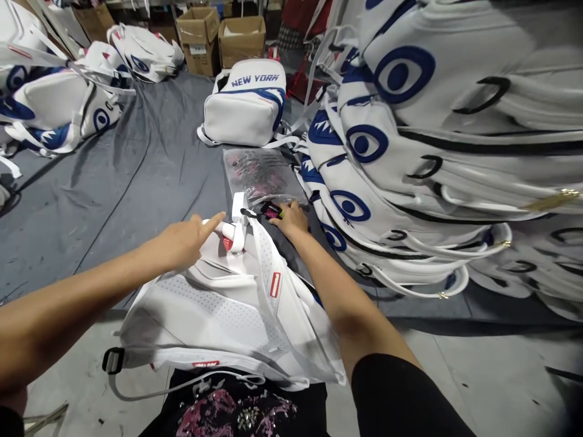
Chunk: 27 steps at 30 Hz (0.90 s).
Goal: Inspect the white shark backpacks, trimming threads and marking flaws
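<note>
The near white backpack (pixel 218 306) had its handle end away from the body. Beside that end, the left hand (pixel 184 241) stretched its index finger; whether it gripped anything, I cannot tell. Just beyond, right of the handle, the nearer right hand (pixel 294 220) touched a small black-and-pink piece (pixel 272 210), crosswise left of its fingertips, grip unclear. Farther lay a clear plastic bag (pixel 259 173).
</note>
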Motion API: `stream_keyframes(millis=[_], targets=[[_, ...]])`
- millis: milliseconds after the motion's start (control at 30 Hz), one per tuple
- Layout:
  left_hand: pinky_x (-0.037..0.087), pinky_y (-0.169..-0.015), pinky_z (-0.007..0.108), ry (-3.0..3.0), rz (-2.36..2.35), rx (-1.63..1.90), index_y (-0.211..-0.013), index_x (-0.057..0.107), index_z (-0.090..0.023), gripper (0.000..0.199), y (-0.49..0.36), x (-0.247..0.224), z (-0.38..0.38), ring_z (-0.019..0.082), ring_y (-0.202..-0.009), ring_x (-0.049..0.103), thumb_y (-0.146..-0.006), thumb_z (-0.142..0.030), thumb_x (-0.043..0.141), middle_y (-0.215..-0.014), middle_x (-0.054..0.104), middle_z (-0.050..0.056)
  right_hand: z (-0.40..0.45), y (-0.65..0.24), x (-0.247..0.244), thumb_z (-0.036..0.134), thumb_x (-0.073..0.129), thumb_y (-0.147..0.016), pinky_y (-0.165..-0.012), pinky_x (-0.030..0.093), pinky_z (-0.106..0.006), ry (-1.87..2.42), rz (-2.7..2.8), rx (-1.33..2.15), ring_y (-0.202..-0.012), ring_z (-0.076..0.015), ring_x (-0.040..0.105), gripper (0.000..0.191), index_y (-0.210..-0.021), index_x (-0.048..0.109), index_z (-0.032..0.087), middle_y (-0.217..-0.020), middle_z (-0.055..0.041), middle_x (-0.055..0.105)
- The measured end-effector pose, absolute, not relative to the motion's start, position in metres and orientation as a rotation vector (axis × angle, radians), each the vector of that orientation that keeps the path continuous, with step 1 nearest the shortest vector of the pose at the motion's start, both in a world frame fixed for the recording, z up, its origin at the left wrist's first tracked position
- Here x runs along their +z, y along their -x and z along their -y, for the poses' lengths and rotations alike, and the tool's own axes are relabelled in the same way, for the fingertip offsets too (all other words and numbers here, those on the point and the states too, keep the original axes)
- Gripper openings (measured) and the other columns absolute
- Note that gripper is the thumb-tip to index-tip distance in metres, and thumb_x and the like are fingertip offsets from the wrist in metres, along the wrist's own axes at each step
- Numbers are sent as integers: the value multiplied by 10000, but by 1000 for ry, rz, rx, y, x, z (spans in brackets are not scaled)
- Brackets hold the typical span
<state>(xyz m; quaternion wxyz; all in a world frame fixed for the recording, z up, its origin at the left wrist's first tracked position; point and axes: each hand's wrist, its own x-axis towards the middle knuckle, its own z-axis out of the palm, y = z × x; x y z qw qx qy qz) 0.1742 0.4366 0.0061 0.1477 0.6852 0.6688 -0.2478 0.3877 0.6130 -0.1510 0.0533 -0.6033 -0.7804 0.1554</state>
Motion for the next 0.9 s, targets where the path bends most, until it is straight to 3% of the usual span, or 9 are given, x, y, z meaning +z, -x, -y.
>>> stream_keyframes(millis=[200, 400, 500, 700, 900], targets=[[466, -704, 329, -1989, -1915, -727, -1644, 0, -261, 931, -173, 5, -436, 279, -907, 674, -887, -145, 529, -1309, 557, 216, -623, -384, -151, 414, 613, -962, -897, 506, -366, 1806, 2552, 365, -1162, -312, 607, 386, -1229, 698, 149, -1261, -184, 637], [452, -693, 323, -2047, -1912, -704, -1645, 46, -234, 914, -171, 3, -435, 275, -890, 667, -866, -131, 514, -1260, 580, 212, -601, -382, -160, 126, 492, -965, -903, 451, -336, 1579, 2751, 273, -1237, -303, 528, 309, -1195, 697, 96, -1224, -206, 676], [452, -686, 313, -2044, -1918, -693, -1645, 51, -247, 906, -172, 3, -434, 256, -864, 659, -866, -130, 500, -1242, 594, 195, -596, -381, -162, 81, 437, -966, -882, 438, -343, 1540, 2788, 250, -1193, -308, 552, 334, -1180, 693, 60, -1193, -223, 688], [469, -694, 313, -2037, -1927, -654, -1644, 49, -257, 930, -172, 5, -433, 253, -863, 665, -858, -137, 531, -1255, 588, 198, -604, -387, -159, 86, 478, -956, -870, 425, -302, 1548, 2786, 282, -1211, -281, 569, 319, -1156, 726, 103, -1217, -187, 707], [507, -732, 318, -1997, -1936, -658, -1644, 43, -256, 959, -175, 11, -435, 270, -937, 686, -861, -155, 587, -1306, 575, 202, -613, -392, -145, 247, 595, -953, -757, 460, -279, 1669, 2630, 330, -983, -232, 683, 223, -1074, 765, 169, -1101, -127, 758]])
